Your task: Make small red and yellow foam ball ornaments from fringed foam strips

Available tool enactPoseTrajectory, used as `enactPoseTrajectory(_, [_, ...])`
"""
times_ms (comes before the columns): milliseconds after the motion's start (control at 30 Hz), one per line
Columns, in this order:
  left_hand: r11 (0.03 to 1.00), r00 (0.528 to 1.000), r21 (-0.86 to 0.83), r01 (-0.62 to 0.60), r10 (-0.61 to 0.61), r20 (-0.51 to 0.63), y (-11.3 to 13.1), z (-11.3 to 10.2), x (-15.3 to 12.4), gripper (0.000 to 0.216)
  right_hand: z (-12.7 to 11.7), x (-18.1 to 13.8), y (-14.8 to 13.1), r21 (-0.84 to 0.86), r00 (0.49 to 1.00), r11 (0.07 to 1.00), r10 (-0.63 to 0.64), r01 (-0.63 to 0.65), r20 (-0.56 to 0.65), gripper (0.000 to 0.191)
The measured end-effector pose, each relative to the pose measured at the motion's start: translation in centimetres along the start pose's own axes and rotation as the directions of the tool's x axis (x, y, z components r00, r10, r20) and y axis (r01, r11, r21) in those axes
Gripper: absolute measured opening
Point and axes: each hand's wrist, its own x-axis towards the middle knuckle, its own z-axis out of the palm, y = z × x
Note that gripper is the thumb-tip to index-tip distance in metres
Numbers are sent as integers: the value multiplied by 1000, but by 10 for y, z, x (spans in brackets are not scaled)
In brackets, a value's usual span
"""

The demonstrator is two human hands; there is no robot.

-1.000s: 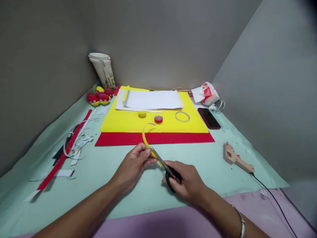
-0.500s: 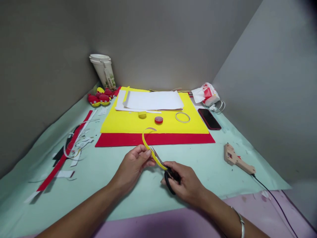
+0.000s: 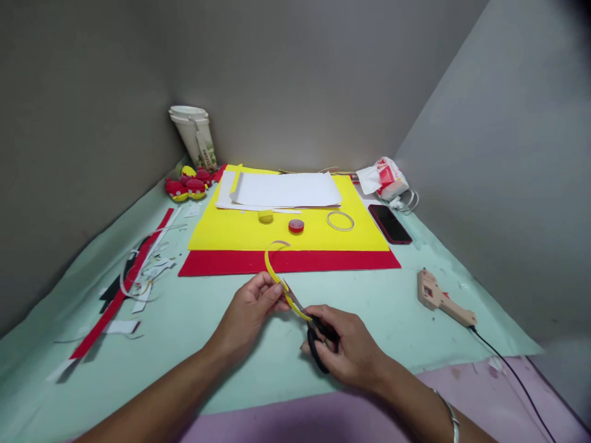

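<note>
Yellow strip [image 3: 268,265] curls farther from the red disc [image 3: 296,226] than before, left hand [image 3: 252,309] pinching it, right hand [image 3: 349,341] grasping scissors [image 3: 316,326].

On the pale green cover [image 3: 378,307] lie a red sheet [image 3: 341,261], a phone [image 3: 390,224], a glue gun [image 3: 444,300] and scattered scraps [image 3: 159,266].

And there's small lettering on the far-left cup [image 3: 191,136], too blurred to read; far right, the packet's [image 3: 390,178] red print, illegible too!
</note>
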Motion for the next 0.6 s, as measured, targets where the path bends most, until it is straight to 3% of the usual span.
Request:
enactPoseTrajectory(300, [1000,1000,0,-19,19,-12,1,-1,0,15,-3,2,2,94,1000,995,23,-25,19,41])
enactPoseTrajectory(500, [999,998,-37,3,-5,-65,0,-4,1,16,-3,7,7,184,970,963,218,-195,-110,32])
enactPoseTrajectory(600, [999,999,-37,26,-27,-45,-1,-4,1,17,-4,7,6,213,963,953,244,-217,-111,31])
